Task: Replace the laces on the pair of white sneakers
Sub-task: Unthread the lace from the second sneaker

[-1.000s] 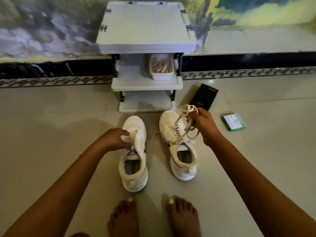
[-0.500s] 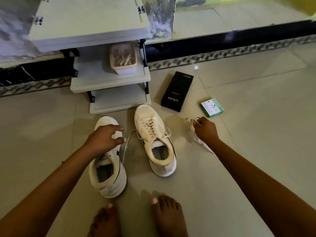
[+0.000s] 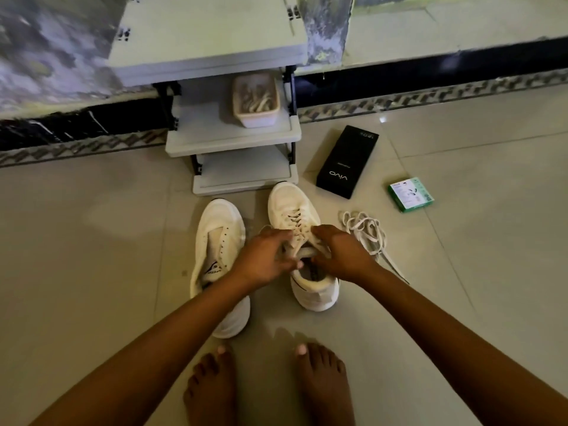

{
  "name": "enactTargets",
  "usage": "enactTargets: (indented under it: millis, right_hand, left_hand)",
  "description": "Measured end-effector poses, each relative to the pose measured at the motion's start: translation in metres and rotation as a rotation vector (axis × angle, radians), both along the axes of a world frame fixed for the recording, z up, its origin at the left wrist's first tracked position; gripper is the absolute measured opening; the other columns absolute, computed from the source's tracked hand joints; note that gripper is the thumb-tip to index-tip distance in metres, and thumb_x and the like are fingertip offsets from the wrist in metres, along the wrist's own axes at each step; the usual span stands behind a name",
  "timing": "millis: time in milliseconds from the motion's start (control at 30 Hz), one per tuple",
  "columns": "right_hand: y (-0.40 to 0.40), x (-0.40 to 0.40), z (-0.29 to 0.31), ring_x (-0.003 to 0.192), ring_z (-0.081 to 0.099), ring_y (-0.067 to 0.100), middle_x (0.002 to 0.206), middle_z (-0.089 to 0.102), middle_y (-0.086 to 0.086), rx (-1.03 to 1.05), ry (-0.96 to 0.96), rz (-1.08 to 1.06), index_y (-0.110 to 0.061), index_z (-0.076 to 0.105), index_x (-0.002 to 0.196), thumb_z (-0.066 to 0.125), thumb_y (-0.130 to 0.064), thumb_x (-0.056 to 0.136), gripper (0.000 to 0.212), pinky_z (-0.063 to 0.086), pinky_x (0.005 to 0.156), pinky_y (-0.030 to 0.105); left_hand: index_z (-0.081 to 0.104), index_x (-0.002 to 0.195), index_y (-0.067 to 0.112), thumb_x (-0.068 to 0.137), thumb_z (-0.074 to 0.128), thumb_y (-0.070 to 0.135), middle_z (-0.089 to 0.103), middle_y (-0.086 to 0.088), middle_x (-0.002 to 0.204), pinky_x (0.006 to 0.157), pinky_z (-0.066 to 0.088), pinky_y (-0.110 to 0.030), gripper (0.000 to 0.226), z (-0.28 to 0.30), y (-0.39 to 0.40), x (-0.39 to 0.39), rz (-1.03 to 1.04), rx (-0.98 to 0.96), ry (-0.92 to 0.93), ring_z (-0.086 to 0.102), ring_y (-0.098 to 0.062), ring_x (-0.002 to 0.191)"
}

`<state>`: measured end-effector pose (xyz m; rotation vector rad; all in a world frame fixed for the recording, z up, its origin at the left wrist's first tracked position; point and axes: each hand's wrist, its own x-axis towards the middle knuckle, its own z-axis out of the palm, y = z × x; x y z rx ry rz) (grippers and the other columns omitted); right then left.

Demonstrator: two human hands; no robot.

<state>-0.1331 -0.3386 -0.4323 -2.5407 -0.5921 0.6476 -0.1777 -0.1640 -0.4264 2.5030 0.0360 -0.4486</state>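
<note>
Both hands on laced sneaker (image 3: pixel 295 216): left hand (image 3: pixel 265 259) and right hand (image 3: pixel 337 256) pinching lace at tongue, likely unthreading. Pulled lace (image 3: pixel 365 232) parked right of it; bare sneaker (image 3: pixel 216 241) left.

Tiled floor (image 3: pixel 92 241) holds two white sneakers (image 3: pixel 219 241) (image 3: pixel 292 207), loose lace pile (image 3: pixel 365 232), black box (image 3: pixel 347 161), green box (image 3: pixel 410 194), bare feet (image 3: pixel 212 388) — plus grey shelf rack (image 3: pixel 233 139), tub (image 3: pixel 256 99) on middle shelf.

shelf top (image 3: pixel 209 41) cropped, tub contents (image 3: pixel 256 98) blurred
</note>
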Motion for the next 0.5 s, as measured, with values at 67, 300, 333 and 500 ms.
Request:
enactTargets:
  millis: [67,300,333,500]
  right_hand:
    - [0.009,0.000,-0.002,0.114,0.054,0.029,0.131,0.052,0.012,-0.089,-0.126,-0.007,-0.008,0.048,0.130,0.055,-0.032,0.091,0.046,0.044,0.093,0.034]
    - [0.017,-0.009,-0.014,0.109,0.058,0.027,0.127,0.059,0.011,0.084,-0.098,-0.053,-0.011,0.052,0.133,0.063,-0.033,0.087,0.052,0.045,0.090,0.030]
    - [0.017,-0.009,-0.015,0.108,0.060,0.027,0.126,0.060,0.011,0.116,-0.088,-0.054,-0.011,0.054,0.131,0.063,-0.028,0.087,0.048,0.046,0.091,0.031]
    - [0.007,-0.004,-0.017,0.108,0.063,0.025,0.126,0.061,0.009,0.345,0.118,-0.111,-0.010,0.061,0.123,0.065,-0.009,0.086,0.037,0.049,0.095,0.031]
  left_hand:
    - [0.037,0.143,0.018,0.082,0.068,0.041,0.041,-0.007,0.142,0.102,0.037,-0.034,0.072,-0.005,-0.009,0.002,-0.046,0.133,-0.015,0.040,-0.024,0.130]
    - [0.059,0.122,0.012,0.086,0.062,0.032,0.063,-0.010,0.115,0.084,0.049,-0.033,0.041,-0.006,0.010,-0.004,0.027,0.234,-0.078,0.060,-0.028,0.103]
    - [0.063,0.116,0.011,0.085,0.063,0.030,0.066,-0.011,0.108,0.081,0.049,-0.032,0.037,-0.005,0.012,-0.004,0.045,0.202,-0.068,0.061,-0.028,0.098]
    - [0.074,0.097,0.007,0.081,0.066,0.013,0.070,-0.012,0.090,0.072,0.043,-0.027,0.018,-0.002,0.024,0.002,0.086,-0.031,0.059,0.063,-0.026,0.087]
